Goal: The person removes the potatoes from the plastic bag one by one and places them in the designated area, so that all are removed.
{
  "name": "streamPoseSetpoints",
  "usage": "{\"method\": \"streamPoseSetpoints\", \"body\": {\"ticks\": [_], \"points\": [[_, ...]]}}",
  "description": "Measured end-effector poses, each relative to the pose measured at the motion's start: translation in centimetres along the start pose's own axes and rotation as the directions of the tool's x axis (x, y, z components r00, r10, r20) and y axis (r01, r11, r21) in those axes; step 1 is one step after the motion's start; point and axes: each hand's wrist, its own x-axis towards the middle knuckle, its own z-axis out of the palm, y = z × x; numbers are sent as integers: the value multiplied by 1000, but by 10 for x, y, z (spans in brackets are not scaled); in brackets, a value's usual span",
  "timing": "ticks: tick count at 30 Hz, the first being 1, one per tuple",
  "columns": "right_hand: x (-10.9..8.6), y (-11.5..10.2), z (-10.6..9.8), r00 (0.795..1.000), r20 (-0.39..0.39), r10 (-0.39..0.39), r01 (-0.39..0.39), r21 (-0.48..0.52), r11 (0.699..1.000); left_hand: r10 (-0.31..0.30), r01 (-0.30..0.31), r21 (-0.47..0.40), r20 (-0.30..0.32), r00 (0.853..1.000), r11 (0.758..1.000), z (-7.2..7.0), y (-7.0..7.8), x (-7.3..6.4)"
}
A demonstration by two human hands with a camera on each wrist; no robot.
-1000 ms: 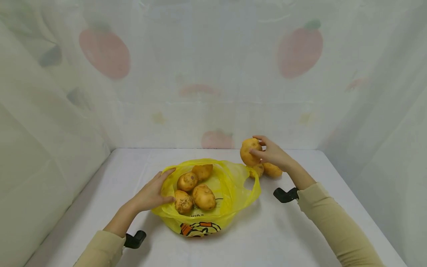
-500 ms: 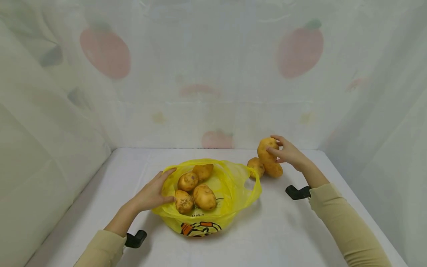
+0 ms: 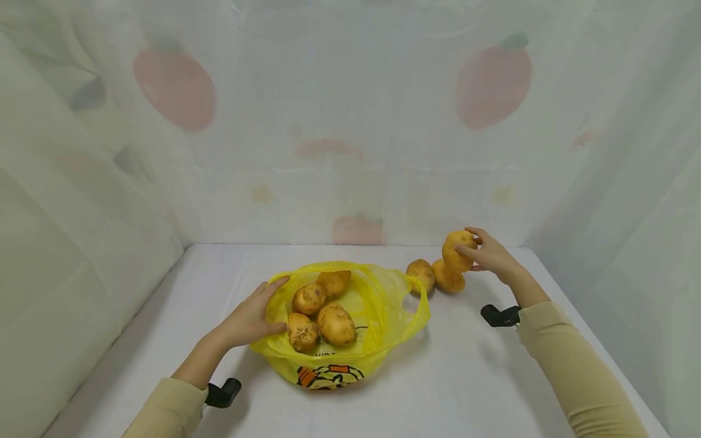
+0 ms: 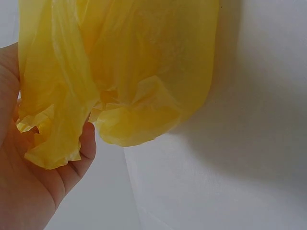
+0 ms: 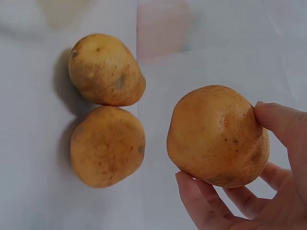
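Observation:
My left hand [image 3: 249, 316] grips the left side of a yellow plastic bag [image 3: 391, 304], thumb and fingers over its rim. Crumpled plastic [image 4: 57, 110] lies across that palm in the left wrist view. Several potatoes [image 3: 336, 323] rest inside the wide-mouthed bag. At the right, my right hand [image 3: 493, 255] holds another potato [image 3: 459, 250] between thumb and fingers, raised off the table. The right wrist view shows this held potato [image 5: 218, 136] beside two loose potatoes, one [image 5: 105, 69] touching the other [image 5: 108, 146].
The two loose potatoes, one [image 3: 420, 275] nearer the bag and one [image 3: 449, 280] under the held potato, lie on the white table [image 3: 465, 389]. A bag handle loop [image 3: 421, 310] stretches toward them. Pale printed sheets [image 3: 350, 121] enclose the back and sides.
My right hand has moved to the right with the potato, away from the bag and past the loose potatoes. The left hand and the bag have stayed in place.

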Motion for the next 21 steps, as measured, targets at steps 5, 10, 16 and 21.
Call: {"method": "streamPoseSetpoints", "body": {"ticks": [5,10,16,21], "points": [[-1,8,-5,999,-17,27,-27,-7,1000,-6,6,1,3,1000,1000,0,-1,0],[-1,17,-8,998,-28,58,-59,-22,998,-23,23,-6,2,1000,1000,0,-2,0],[1,33,-13,994,-47,100,-102,-43,994,-28,28,-13,0,1000,1000,1,-3,0],[0,45,-14,990,-62,130,-134,-63,989,-30,30,-15,1,1000,999,2,-4,0]]}}
